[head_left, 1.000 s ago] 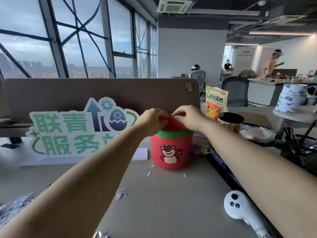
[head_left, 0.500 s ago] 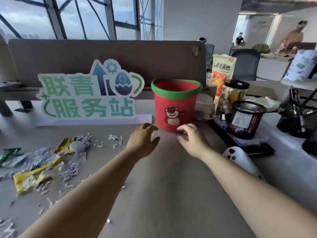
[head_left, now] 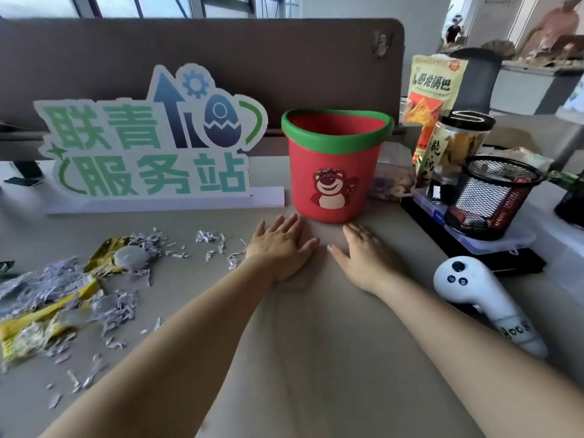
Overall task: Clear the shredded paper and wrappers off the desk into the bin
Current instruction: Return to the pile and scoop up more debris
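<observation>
change: vs 0.5 s ago, L hand (head_left: 281, 248) & R hand (head_left: 363, 257) gone from loosely curled above the desk (head_left: 316, 358) to flat, fingers straight; 1 s ago both up at the rim of the bin (head_left: 335, 172).
L hand: palm down on desk, fingers straight & slightly spread, holding nothing; fingertips just beside bin base, contact w/ bin not discernible.
R hand: palm down, fingers extended, thumb pointing toward L hand, holding nothing; slightly blurred; just in front of bin.
bin: red w/ green rim & bear picture, upright at centre rear of desk, directly beyond both hands; inside not visible.
shredded paper (head_left: 47, 279): grey-white strips, loose pile at L side of desk; scattered bits reaching near L wrist.
wrappers (head_left: 47, 314): yellow, crumpled, lying among the shreds at far L, well apart from bin.
sign (head_left: 151, 143): green & blue cut-out board, standing just L of bin.
controller (head_left: 480, 298): white, lying on desk beside R forearm.
mesh cup (head_left: 493, 197): black, R of bin, on a flat plastic box.
snack bag (head_left: 433, 90) & jar (head_left: 458, 137): behind mesh cup, R of bin.
partition (head_left: 252, 58): brown panel along rear of desk.
</observation>
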Demonstrator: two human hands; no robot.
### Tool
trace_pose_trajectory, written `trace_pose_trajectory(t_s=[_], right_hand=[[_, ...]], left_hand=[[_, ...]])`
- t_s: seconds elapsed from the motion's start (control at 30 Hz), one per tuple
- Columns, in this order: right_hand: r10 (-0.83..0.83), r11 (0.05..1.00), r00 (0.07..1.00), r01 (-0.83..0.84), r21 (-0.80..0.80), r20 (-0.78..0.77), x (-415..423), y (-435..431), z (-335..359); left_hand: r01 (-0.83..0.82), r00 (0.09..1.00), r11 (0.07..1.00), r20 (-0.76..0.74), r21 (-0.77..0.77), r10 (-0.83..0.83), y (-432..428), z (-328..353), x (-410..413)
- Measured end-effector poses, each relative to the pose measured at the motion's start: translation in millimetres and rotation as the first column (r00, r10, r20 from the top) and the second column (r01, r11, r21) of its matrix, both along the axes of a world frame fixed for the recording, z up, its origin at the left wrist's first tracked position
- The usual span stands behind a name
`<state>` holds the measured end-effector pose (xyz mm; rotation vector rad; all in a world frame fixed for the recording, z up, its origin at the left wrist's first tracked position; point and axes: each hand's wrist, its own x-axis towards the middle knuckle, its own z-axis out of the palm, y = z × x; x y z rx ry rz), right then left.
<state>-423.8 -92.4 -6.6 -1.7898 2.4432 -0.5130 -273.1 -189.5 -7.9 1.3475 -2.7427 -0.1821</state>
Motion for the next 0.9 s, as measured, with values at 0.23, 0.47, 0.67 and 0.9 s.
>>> trace_pose_trajectory(t_s=[0.23,0.47,0.67,0.9], right_hand=[[0.142,0.988,0.99,-0.141,0.067,0.001,19,17,2],[0.259,0.957,0.966,-0.26,0.13,0.025,68,33,12],[0.367,0.91,0.929,-0.368,0.192,0.041,124,38,14],[0.495,0.845,0.846,-0.522,0.12,0.199,158,43,22]], left_hand=[[0.046,0.996,0.998,0.072,-0.039,-0.043,26,8,21],[0.096,0.992,0.986,0.09,-0.134,-0.084,72,21,80],[0.021,0.996,0.993,0.087,-0.112,-0.012,107,20,145],[-0.125,0.989,0.99,0.075,-0.062,0.129,144,26,205]])
